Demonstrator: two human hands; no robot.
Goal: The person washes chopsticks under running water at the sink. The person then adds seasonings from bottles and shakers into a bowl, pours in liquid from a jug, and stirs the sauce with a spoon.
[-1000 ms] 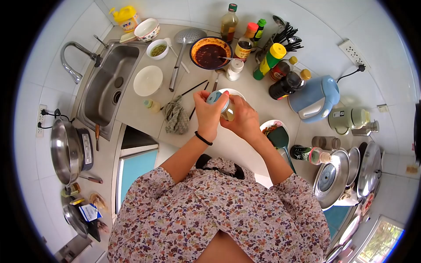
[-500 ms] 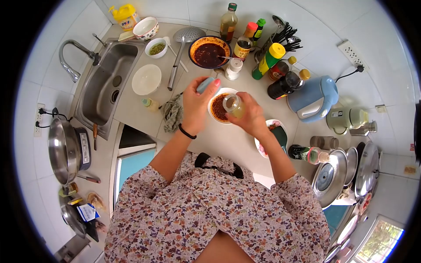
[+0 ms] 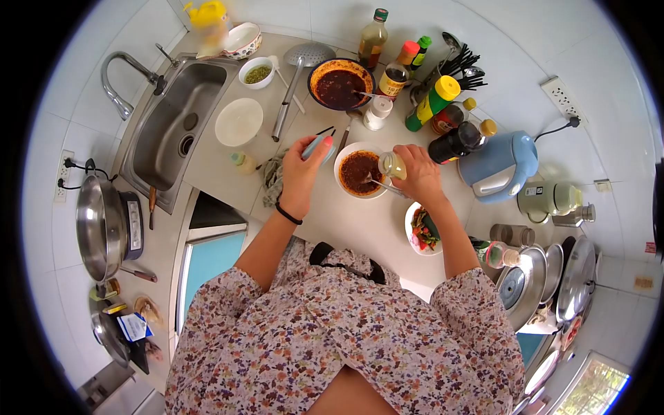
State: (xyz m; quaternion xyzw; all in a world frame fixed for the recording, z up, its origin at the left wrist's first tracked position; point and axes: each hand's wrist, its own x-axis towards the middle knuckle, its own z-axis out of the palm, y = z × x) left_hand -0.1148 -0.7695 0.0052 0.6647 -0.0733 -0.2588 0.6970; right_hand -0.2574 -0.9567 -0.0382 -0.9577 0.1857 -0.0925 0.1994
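My left hand [image 3: 301, 173] holds a light blue lid [image 3: 319, 149] to the left of a white bowl [image 3: 340, 181]. Dark red-brown sauce [image 3: 360, 168] lies in this bowl, with a metal spoon [image 3: 382, 184] resting in it. Over the bowl's right edge, my right hand [image 3: 419, 173] grips a small glass jar [image 3: 392, 166], tilted with its mouth toward the sauce. The jar's contents look pale; whether anything is falling from it cannot be made out. A grey cloth [image 3: 272, 178] lies beside my left wrist.
Behind stand a dark-rimmed bowl of sauce [image 3: 313, 81], a white shaker [image 3: 377, 113], several bottles and a blue kettle [image 3: 499, 166]. To the right is a plate of chopped vegetables [image 3: 411, 238]. At the left are an empty white bowl [image 3: 238, 122] and a sink [image 3: 173, 117].
The lid has come off the jar and the hands have moved apart. My right hand has tipped the jar over the bowl's right side. The view has shifted slightly.
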